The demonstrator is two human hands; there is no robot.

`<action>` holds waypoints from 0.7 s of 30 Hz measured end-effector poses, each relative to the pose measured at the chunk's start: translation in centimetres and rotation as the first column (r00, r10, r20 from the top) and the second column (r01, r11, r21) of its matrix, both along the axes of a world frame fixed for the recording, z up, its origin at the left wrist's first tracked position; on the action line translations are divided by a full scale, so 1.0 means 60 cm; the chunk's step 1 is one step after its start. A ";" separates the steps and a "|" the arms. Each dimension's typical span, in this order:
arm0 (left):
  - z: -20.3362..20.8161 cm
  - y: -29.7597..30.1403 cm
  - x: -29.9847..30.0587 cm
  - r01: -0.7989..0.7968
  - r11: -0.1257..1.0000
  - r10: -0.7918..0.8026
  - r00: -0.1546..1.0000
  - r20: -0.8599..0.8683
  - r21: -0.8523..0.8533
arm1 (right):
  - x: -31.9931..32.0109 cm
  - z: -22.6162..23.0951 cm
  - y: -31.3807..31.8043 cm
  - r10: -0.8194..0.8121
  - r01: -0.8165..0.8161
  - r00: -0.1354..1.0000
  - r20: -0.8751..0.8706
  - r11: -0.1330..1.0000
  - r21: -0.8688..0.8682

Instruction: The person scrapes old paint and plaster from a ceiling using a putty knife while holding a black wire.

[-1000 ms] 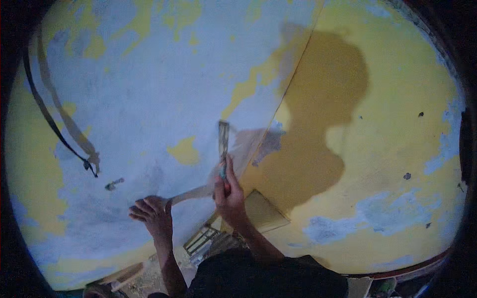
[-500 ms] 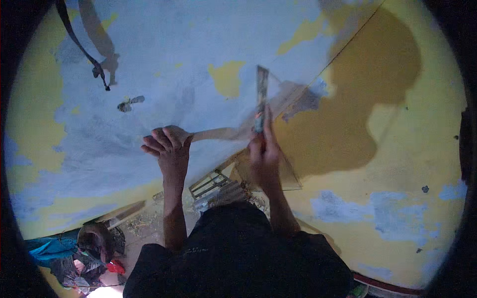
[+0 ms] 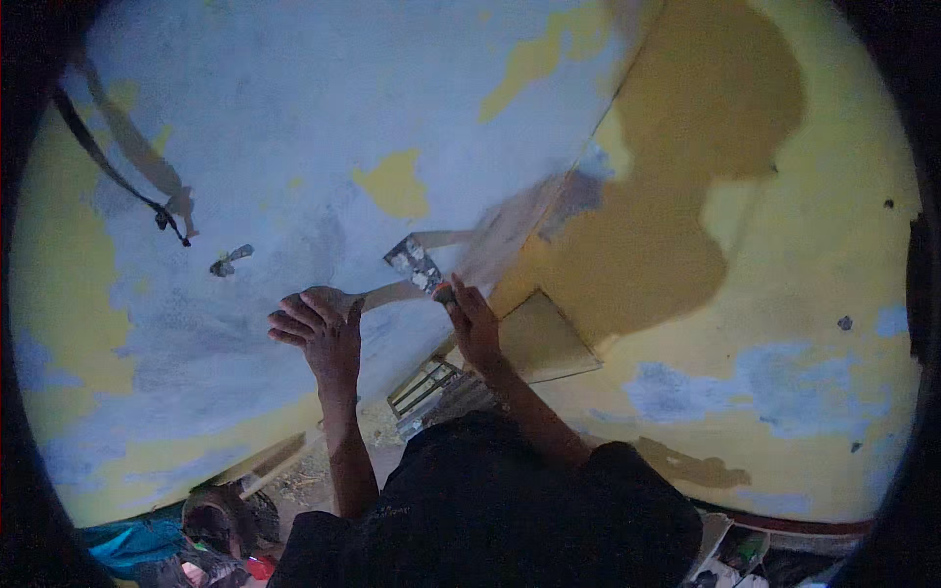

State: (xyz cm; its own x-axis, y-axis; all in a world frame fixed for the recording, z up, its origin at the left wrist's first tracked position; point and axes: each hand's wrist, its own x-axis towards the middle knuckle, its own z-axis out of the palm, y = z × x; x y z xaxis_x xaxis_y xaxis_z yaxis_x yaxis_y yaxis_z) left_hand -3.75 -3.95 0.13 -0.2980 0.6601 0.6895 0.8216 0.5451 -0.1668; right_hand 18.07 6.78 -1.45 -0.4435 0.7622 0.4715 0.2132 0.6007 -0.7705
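Observation:
My left hand (image 3: 323, 341) rests against the wall (image 3: 265, 127), its fingers spread and holding nothing. To its right, my right hand (image 3: 474, 328) grips the handle of a putty knife (image 3: 416, 263). The knife's broad metal blade is smeared with whitish paste or flakes and points up and to the left. The blade lies close to the whitish-blue surface; whether it touches cannot be told. Yellow paint shows through around and between the whitish-blue patches. A small chipped grey hole (image 3: 231, 261) is in the wall above my left hand.
A dark strap (image 3: 113, 167) hangs at the upper left. A corner line (image 3: 600, 127) divides the two wall faces. Below stand a slatted metal frame (image 3: 423, 386) and a wooden plank (image 3: 272, 461). A teal cloth (image 3: 127, 545) and a dark round object (image 3: 218, 521) lie lower left.
My right hand has swung left and down with the putty knife, and the blade has turned from upright to face up-left. My left hand stays spread on the wall. The view has shifted.

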 end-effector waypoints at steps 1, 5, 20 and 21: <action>-0.011 -0.006 -0.004 -0.011 1.000 0.011 1.000 0.009 -0.006 | -0.004 -0.007 0.004 -0.015 0.023 0.994 -0.111 0.997 0.075; -0.032 -0.038 -0.026 -0.038 0.999 0.039 0.998 0.046 -0.012 | -0.027 -0.027 -0.009 -0.017 0.029 0.981 -0.194 0.998 0.056; -0.054 -0.047 -0.037 -0.086 0.995 0.088 0.996 0.035 -0.049 | -0.034 -0.054 0.012 -0.055 0.055 0.978 -0.200 0.998 -0.006; -0.053 -0.047 -0.038 -0.095 0.994 0.096 0.995 0.034 -0.046 | -0.036 -0.045 0.013 -0.046 0.046 0.978 -0.202 0.999 -0.003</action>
